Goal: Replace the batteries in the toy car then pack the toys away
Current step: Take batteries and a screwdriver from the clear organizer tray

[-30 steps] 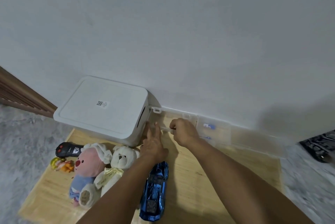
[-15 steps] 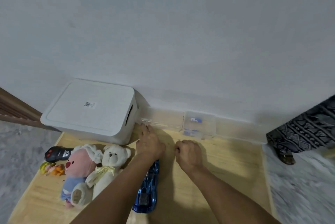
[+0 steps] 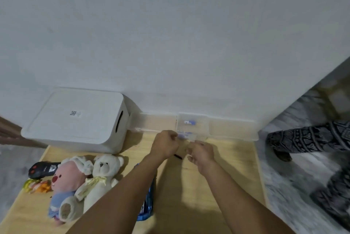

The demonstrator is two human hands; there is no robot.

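Head view, taking the clear plastic organiser box (image 3: 193,127) against the wall as the landmark: it lies at the far edge of the wooden desk (image 3: 227,176), with its middle compartment holding blue-labelled batteries (image 3: 188,122); both hands are at its near edge. The left hand (image 3: 165,144) has its fingers curled, and the grip seems to pinch something small and bluish, probably a battery (image 3: 182,136), though blur leaves that a guess; the right hand (image 3: 201,153) is curled too, apparently on the box's clear front flap or lid, but I cannot tell for certain what it grasps.

The blue toy car (image 3: 146,203) lies on the desk nearer the person than the box, mostly hidden beneath the left forearm; a small dark piece (image 3: 178,156) rests between the hands, just short of the box. Left of the box stands a white lidded storage bin (image 3: 79,120), touching or nearly so; in front of that bin lie a white teddy bear (image 3: 100,178), a pink plush (image 3: 66,184), a black remote (image 3: 44,169) and a small orange-yellow toy (image 3: 37,186).

By my judgement a battery is light, rigid and smooth, liable to roll or slip; best pinched across its middle. The car looks like glossy hard plastic, light but slippery; take it by the flanks, belly up. The plush toys are soft and can be grabbed anywhere.
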